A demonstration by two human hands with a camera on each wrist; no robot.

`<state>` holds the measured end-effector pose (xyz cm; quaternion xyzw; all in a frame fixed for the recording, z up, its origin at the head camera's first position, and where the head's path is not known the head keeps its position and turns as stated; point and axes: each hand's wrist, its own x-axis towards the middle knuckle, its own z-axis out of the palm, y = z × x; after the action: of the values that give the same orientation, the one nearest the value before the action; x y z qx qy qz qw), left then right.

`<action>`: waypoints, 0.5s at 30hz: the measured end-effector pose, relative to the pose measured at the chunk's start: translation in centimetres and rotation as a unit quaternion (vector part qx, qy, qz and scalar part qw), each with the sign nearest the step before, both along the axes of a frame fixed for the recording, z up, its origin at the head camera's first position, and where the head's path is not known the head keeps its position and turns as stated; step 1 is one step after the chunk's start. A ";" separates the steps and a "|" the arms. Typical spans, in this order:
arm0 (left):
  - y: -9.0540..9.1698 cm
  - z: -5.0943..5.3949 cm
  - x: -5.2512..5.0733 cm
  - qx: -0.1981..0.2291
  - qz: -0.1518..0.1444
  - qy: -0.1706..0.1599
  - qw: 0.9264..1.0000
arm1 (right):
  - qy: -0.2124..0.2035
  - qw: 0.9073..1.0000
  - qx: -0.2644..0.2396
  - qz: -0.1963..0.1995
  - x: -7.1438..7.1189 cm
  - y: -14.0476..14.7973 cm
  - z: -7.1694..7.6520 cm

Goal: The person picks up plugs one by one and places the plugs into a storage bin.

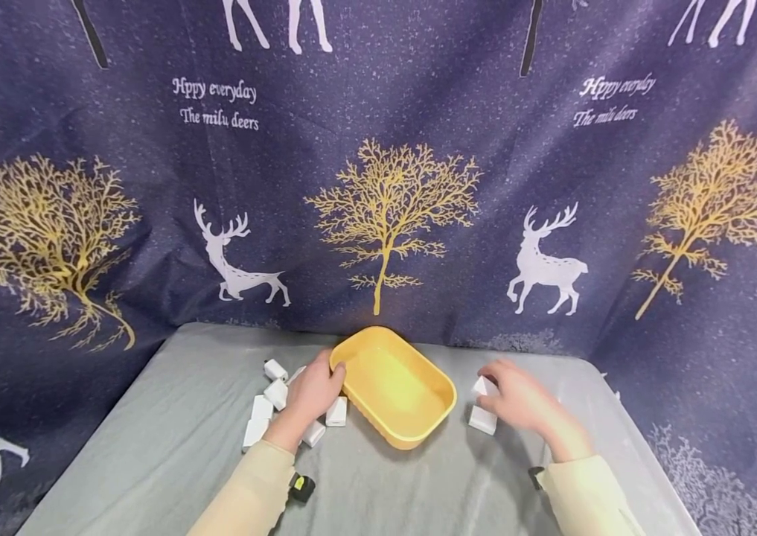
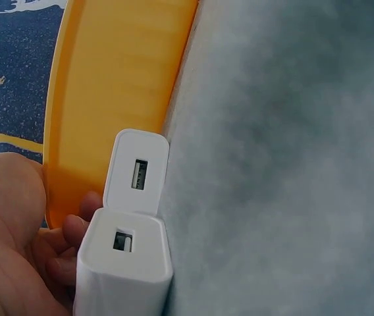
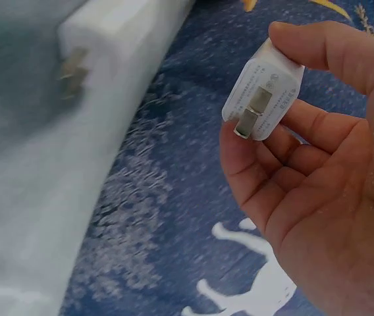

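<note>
My left hand [image 1: 312, 388] grips the left wall of a yellow plastic basket [image 1: 394, 383], its thumb over the rim. In the left wrist view, two white USB chargers, a farther one [image 2: 136, 191] and a nearer one [image 2: 124, 260], sit beside the fingers with their ports showing. My right hand [image 1: 524, 400], to the basket's right, pinches a white charger [image 3: 264, 99] between thumb and fingers. That charger's flat metal prongs and printed face show in the right wrist view. Another white charger [image 1: 482, 420] lies on the table just below this hand.
Several more white chargers [image 1: 261, 409] lie in a loose group left of the basket, partly hidden by the left hand and forearm. A grey cloth [image 1: 391, 491] covers the table. Behind it hangs a dark blue curtain [image 1: 418, 97] with deer and trees.
</note>
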<state>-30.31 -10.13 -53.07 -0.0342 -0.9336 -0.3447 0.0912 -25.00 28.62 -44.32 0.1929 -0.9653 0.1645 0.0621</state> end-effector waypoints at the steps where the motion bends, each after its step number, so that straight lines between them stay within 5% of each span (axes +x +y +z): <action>1: 0.0 0.0 0.0 0.001 -0.001 0.000 1.000 | -0.001 1.000 0.001 0.001 -0.2 -0.3 0.3; 9: 0.0 0.3 -0.1 0.000 0.006 0.000 1.000 | -0.008 1.000 0.009 0.020 -1.8 -4.1 2.8; 15: 0.1 0.3 0.1 0.003 -0.001 -0.003 1.000 | -0.009 0.999 0.021 0.041 -3.2 -6.9 3.1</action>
<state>-30.19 -10.08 -52.74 -0.0336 -0.9330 -0.3474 0.0878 -28.18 21.77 -41.22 0.2322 -0.9603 0.1486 0.0428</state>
